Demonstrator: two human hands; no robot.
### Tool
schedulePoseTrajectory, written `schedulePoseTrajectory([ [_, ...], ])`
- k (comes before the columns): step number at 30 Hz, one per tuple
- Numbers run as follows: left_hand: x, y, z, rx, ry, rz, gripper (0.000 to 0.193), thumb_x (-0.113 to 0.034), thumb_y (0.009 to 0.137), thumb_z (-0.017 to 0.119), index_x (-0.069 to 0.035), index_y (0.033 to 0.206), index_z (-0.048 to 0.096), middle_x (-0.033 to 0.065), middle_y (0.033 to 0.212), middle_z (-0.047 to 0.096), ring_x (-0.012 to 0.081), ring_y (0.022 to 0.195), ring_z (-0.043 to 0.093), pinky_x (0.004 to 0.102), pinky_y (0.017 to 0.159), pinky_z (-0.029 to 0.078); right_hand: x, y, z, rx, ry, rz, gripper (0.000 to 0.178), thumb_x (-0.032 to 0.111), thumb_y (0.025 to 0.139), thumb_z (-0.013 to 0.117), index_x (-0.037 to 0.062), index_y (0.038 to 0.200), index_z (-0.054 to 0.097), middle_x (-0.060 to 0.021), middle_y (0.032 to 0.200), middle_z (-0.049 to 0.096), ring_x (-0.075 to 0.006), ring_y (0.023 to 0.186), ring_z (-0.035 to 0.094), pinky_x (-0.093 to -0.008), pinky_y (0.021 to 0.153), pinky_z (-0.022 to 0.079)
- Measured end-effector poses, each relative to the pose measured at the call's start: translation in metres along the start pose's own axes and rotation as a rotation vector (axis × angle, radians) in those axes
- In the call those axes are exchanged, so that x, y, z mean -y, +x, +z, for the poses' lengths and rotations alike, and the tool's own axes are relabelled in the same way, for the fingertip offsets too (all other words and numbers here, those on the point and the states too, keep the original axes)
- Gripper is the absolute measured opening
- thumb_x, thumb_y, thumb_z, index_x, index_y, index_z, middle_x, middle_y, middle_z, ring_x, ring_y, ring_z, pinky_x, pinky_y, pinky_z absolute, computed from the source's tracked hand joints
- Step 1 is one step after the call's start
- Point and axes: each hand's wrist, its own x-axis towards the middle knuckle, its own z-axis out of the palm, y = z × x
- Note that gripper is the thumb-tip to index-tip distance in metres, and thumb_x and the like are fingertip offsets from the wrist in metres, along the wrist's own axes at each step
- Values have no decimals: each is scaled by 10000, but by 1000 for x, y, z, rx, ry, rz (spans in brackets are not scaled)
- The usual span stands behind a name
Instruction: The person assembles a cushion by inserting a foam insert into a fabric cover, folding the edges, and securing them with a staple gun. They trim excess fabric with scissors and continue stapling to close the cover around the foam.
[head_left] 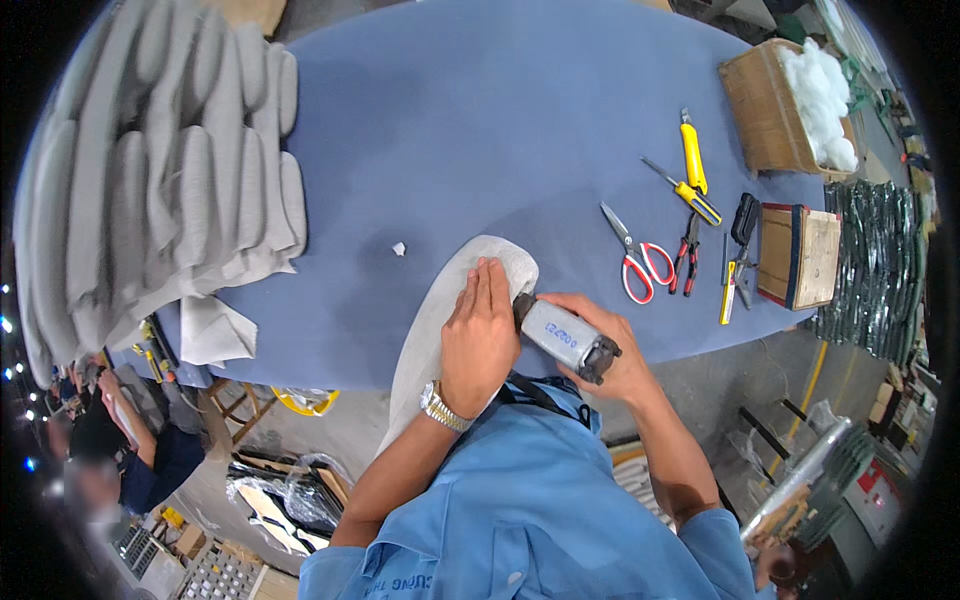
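Observation:
My left hand (pixel 479 340), with a watch (pixel 444 408) on its wrist, lies flat with fingers stretched out on a long grey fabric-covered padded panel (pixel 428 310). The panel has a rounded far end and reaches over the table's near edge toward me. My right hand (pixel 615 345) is wrapped round a grey and black staple gun (pixel 567 335). The gun's black nose meets the panel's right edge, close beside my left fingers. Whether the nose presses on the fabric I cannot tell.
Stacked grey padded panels (pixel 190 170) fill the table's left. On the right lie red-handled scissors (pixel 638 262), pliers (pixel 686 255), a screwdriver (pixel 688 193) and a yellow cutter (pixel 692 155). Behind them stand a carton of white stuffing (pixel 765 105) and a wooden box (pixel 800 257). Another person (pixel 150 440) is at lower left.

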Motion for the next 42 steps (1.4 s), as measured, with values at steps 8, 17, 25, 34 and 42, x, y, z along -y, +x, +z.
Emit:
schedulePoseTrajectory([
  [8,6,-7,-3,-59,-81,31,718,-318,1000,632,15,1568,343,285,1586,410,441,1320,568,466,1012,551,-29,-54,-7,-193,-108,-98,757,55,679,805,71,1407,596,-166,1200,687,-397,1116,661,-428,956,524],
  [17,-1,-12,16,-209,114,145,570,-267,998,636,-28,1494,489,216,1445,599,400,1255,634,422,924,597,-119,-53,49,-308,-439,156,688,82,798,786,51,1440,540,-255,1466,487,-473,1318,520,-473,1064,492],
  [25,30,-17,0,-33,-549,-2,502,-367,1043,622,-16,1402,625,171,1403,656,296,1272,651,377,1033,508,-72,2,77,-94,542,-17,698,370,966,739,-57,1463,497,-197,1344,648,-251,1214,632,-382,1042,488],
  [34,83,-35,6,139,-732,-173,633,-460,1144,313,-20,1592,390,138,1628,425,254,1528,352,353,1251,253,-60,1,95,89,707,128,506,363,1107,521,-45,1399,583,-129,1257,703,-182,1116,650,-326,988,503],
  [42,8,-56,-119,-438,-471,164,588,-302,1139,252,-6,1646,213,196,1732,149,337,1608,109,406,1291,112,67,17,54,176,526,-317,455,370,1128,471,9,1346,643,-22,1038,712,-99,939,607,-280,871,491],
])
